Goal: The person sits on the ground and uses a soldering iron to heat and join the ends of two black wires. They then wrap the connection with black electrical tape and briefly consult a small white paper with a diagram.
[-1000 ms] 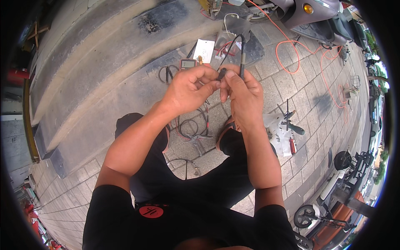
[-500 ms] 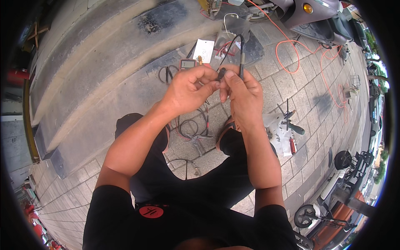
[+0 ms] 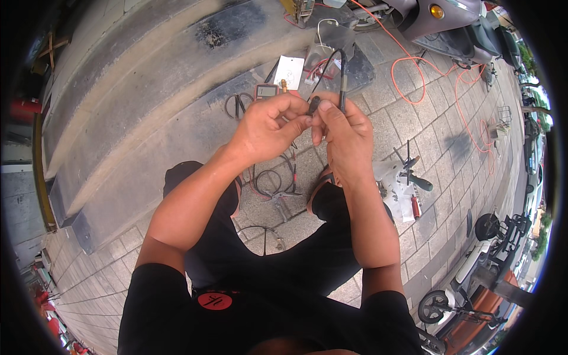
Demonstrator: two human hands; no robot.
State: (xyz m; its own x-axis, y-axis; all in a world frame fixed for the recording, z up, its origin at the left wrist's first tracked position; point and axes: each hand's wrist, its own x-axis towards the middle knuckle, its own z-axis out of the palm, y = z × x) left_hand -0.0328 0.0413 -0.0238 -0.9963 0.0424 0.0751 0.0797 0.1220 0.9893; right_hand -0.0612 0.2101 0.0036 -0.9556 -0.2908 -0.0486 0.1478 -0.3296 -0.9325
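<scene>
My left hand (image 3: 269,127) and my right hand (image 3: 346,133) meet at mid-view, pinching a small dark piece (image 3: 313,105) that looks like a connector. A black cable (image 3: 343,77) rises from my right fingers and arches over. Just beyond are a meter (image 3: 266,89), a white card (image 3: 290,72), a black looped tool (image 3: 235,106) and a bag with wires (image 3: 319,68). Pliers (image 3: 278,195) and coiled leads (image 3: 266,177) lie on the paving between my legs. A red-handled tool (image 3: 415,206) and a dark-handled tool (image 3: 420,182) rest on white plastic at right.
Broad curved steps (image 3: 136,100) are on the left. A parked scooter (image 3: 426,18) stands at top right, with an orange cord (image 3: 408,94) looped across the paving below it. A white two-wheeler (image 3: 458,284) is at lower right; vehicles line the far right edge.
</scene>
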